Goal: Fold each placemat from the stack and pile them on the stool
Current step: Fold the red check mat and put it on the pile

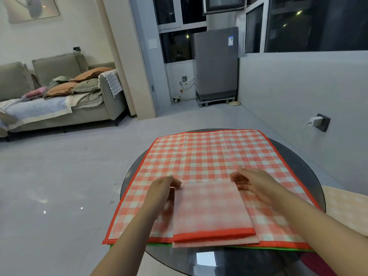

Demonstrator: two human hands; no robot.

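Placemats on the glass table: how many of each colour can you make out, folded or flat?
Red check, folded: 1
Red check, flat: 1
Green, only an edge showing: at least 1
Total: 3 visible; any more in the stack are hidden.

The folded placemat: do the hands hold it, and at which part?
Yes. The left hand grips the folded placemat at its far left corner; the right hand grips its far right corner.

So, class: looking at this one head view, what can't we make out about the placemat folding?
- Stack depth: the top placemat covers it; only a green edge shows.
- Each hand's grip: left hand and right hand are motion-blurred.
- Folded placemat: layer count unclear.
- The stool: not identifiable.
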